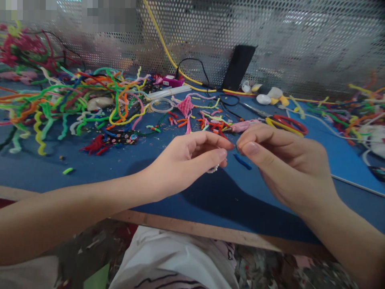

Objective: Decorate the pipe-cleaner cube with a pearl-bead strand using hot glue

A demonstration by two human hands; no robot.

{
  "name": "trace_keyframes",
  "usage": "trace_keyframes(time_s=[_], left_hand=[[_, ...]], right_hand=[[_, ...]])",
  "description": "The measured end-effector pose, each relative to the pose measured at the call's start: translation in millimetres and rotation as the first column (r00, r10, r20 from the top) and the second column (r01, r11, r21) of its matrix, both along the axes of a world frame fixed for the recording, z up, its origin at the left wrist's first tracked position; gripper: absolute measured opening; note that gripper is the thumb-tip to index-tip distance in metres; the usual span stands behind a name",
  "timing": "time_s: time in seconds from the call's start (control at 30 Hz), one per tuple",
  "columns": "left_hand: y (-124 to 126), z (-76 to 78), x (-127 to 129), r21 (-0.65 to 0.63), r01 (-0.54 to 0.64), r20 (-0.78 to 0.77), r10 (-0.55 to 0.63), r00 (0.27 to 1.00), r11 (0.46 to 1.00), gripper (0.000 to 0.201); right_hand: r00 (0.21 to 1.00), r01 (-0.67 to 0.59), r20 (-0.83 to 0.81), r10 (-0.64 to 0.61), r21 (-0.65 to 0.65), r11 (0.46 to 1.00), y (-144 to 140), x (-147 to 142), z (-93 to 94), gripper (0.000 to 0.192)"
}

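My left hand (192,158) is closed, its thumb and index finger brought together at the tips. A beaded silvery band (213,169) shows beneath its fingers. Just to the right, my right hand (279,164) pinches with thumb and index finger. Whatever lies between either hand's fingertips is too small to make out. Below the right fingertips is a short dark blue pipe cleaner piece (242,161); I cannot tell whether it touches them. Behind my hands are a pink fuzzy diamond shape (185,106) and several short red and orange pipe cleaner offcuts (215,126).
Tangled coloured pipe cleaners (90,96) cover the left of the blue table (150,160). Scissors (282,122) with red and yellow handles lie behind my right hand. A black slab (239,66) leans on the perforated metal screen (192,36). A bright blue board (345,152) is on the right.
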State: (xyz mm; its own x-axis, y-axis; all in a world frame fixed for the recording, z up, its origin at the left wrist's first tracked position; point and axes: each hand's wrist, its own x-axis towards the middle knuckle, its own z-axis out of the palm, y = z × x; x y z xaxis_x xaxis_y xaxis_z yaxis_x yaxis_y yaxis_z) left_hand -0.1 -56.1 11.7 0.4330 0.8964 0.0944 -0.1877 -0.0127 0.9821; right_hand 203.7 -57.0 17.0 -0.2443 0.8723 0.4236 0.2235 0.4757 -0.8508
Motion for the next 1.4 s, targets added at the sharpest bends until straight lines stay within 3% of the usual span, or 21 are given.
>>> trace_keyframes(time_s=[0.1,0.33,0.43,0.57,0.7,0.8,0.87,0.93,1.0,1.07,1.13,1.17,1.27,1.4], left_hand=[[0,-1.2,3,-0.027,0.013,0.040,-0.012,0.999,1.000,0.008],[-1,-4.0,5,-0.050,0.034,0.119,-0.028,0.992,0.998,0.015],[1,-5.5,4,-0.055,0.024,0.097,-0.018,0.995,0.998,0.026],[2,-6.6,4,-0.069,0.038,0.106,-0.031,0.994,0.997,0.022],[4,-4.7,1,-0.047,0.049,0.131,-0.042,0.990,0.998,0.043],[14,-2.7,-6,-0.042,-0.029,0.104,0.033,0.994,0.999,0.051],[24,-2.2,-13,0.051,-0.151,0.055,0.148,0.987,0.987,0.040],[33,-2.5,-18,0.232,-0.304,-0.012,0.315,0.949,0.924,0.011],[36,-3.5,-18,0.396,-0.361,-0.040,0.409,0.912,0.844,0.041],[30,-5.0,-15,0.435,-0.236,-0.132,0.321,0.938,0.869,0.045],[19,-6.7,-8,0.337,-0.009,-0.205,0.083,0.975,0.942,0.044],[14,-7.4,-5,0.317,0.057,-0.219,0.015,0.976,0.947,0.047],[2,-8.5,0,0.343,0.069,-0.254,0.021,0.967,0.937,0.051],[1,-5.9,-4,0.346,0.023,-0.284,0.081,0.955,0.938,0.035]], right_hand=[[0.992,-0.018,-0.127,0.013,-0.035,0.999,0,-3,0.5,0.006],[0.937,-0.145,-0.348,0.037,-0.290,0.946,-1,-11,9.1,0.020],[0.928,-0.186,-0.368,0.064,-0.308,0.933,0,-10,9.6,0.019],[0.926,-0.169,-0.374,0.056,-0.275,0.946,1,-9,9.4,0.021],[0.922,-0.166,-0.384,0.051,-0.272,0.948,1,-11,10.5,0.025],[0.922,-0.169,-0.382,0.055,-0.271,0.948,2,-10,10.6,0.026],[0.917,-0.165,-0.397,0.041,-0.281,0.945,3,-10,10.1,0.024],[0.916,-0.145,-0.400,0.020,-0.284,0.948,3,-9,9.5,0.022],[0.930,-0.108,-0.368,0.000,-0.273,0.956,3,-10,8.7,0.021],[0.946,-0.080,-0.323,-0.006,-0.254,0.964,3,-12,7.7,0.022],[0.952,-0.077,-0.307,-0.002,-0.246,0.966,2,-15,6.1,0.022],[0.951,-0.083,-0.310,0.002,-0.250,0.965,2,-16,5.0,0.023],[0.940,-0.110,-0.341,0.008,-0.281,0.953,2,-18,1.0,0.033],[0.935,-0.124,-0.353,0.024,-0.263,0.957,1,-16,-2.1,0.031]])
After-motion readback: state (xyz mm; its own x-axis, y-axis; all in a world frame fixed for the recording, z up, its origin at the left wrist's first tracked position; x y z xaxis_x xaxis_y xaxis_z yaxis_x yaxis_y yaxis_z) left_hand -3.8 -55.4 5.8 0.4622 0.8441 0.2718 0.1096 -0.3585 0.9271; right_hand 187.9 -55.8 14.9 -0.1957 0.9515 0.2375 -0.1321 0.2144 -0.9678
